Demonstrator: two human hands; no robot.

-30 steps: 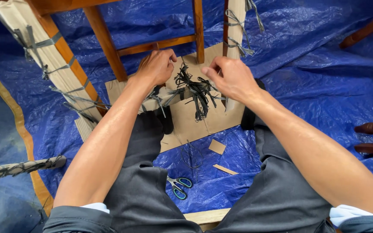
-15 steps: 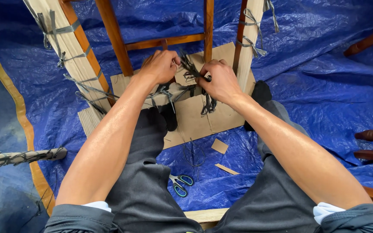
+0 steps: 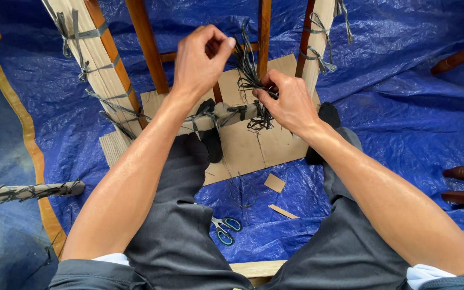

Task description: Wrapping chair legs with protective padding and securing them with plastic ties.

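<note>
We find the bundle of dark cord (image 3: 249, 72) in the far middle of the scene, bunched over the cardboard-wrapped rail (image 3: 226, 115) that it seems meant to bind. Our right hand (image 3: 288, 102) is closed around the bundle low down, pinning it against the rail so the strands stay gathered. Our left hand (image 3: 200, 59) is raised just left of it, thumb and forefinger pinched together, apparently on a single strand drawn taut, though the strand itself is too thin to make out. Beneath lies a cardboard sheet (image 3: 253, 147), a pad between the wood and the blue tarp (image 3: 404, 107). Far left, a cord-lashed wrapped leg (image 3: 89, 64) leans. The scissors (image 3: 224, 228) rest near, between our knees, within easy reach.
</note>
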